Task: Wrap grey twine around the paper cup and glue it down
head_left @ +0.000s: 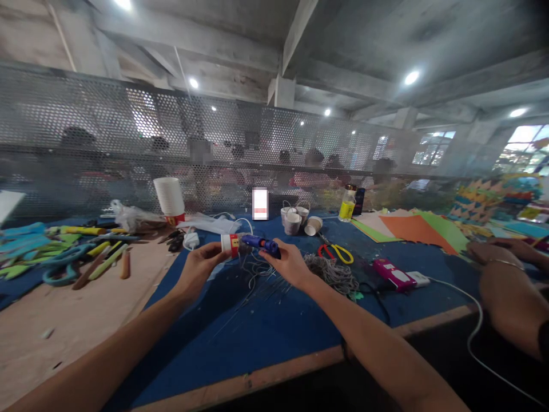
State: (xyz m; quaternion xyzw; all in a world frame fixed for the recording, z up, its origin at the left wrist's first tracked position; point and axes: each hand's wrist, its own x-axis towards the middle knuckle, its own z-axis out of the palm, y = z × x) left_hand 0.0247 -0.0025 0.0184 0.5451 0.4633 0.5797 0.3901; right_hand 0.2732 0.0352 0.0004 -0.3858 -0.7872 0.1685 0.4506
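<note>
In my left hand [209, 258] is a small paper cup [229, 245], white with a red band, lying on its side with one end facing right. My right hand [290, 264] is closed around a blue handheld tool [259, 242] with a small orange-red spot. The tool's front reaches the cup's right end; whether they touch is unclear. Below and to the right lies a tangled heap of grey cord [331, 273], with loose strands under my hands. Behind my right hand stand several small paper cups [291, 222], some with thin loop handles.
Yellow-and-red-handled scissors [342, 253], a magenta box [392, 274] and a white plug lie right. A cup stack [168, 195] and cutting tools [68, 263] are left. Coloured sheets [416, 230] and a bottle [347, 203] stand back right, near another person's arm [506, 280].
</note>
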